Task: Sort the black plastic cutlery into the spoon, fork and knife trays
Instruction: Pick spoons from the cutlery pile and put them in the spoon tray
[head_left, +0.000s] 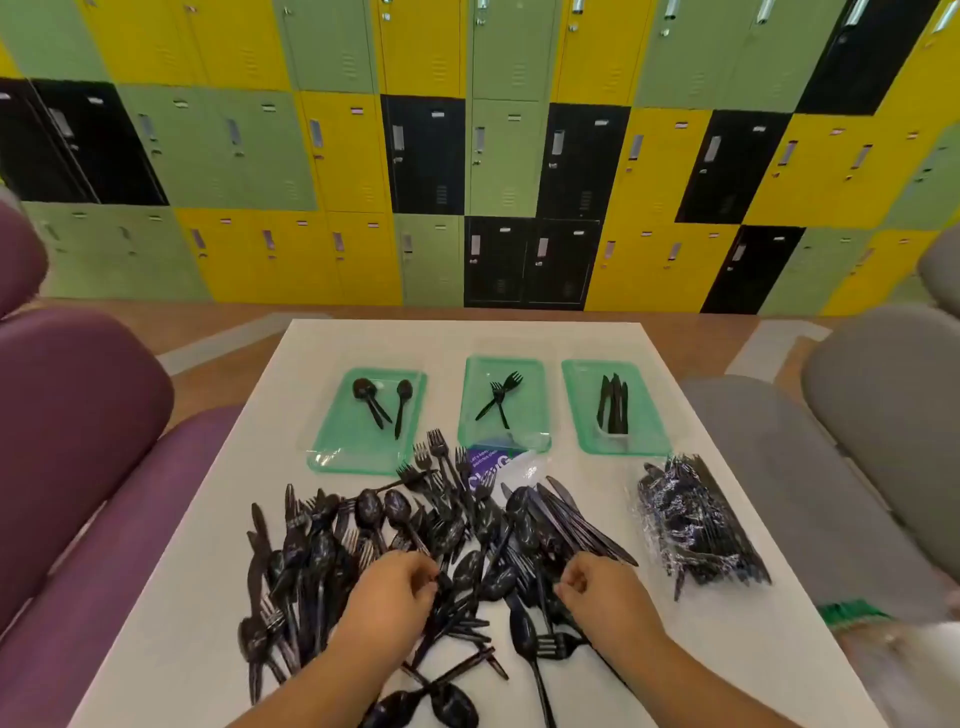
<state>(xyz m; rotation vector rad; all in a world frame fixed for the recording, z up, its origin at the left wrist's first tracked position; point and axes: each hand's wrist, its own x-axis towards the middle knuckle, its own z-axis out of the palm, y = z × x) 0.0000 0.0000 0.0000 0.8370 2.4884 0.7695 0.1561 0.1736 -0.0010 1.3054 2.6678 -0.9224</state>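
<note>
A big heap of black plastic cutlery (415, 545) covers the near half of the white table (597, 343). Behind it stand three green trays: the left tray (337, 447) holds spoons, the middle tray (530, 410) holds forks, the right tray (644, 431) holds knives. My left hand (389, 592) lies in the heap with its fingers curled among the handles. My right hand (602, 587) is also in the heap, fingers curled at the handles. Whether either hand grips a piece is hidden.
A clear bag of wrapped black cutlery (696, 525) lies at the table's right edge. A torn purple and clear wrapper (493, 462) sits between the heap and the middle tray. Purple chairs (78, 441) stand left, grey chairs (857, 426) right, lockers behind.
</note>
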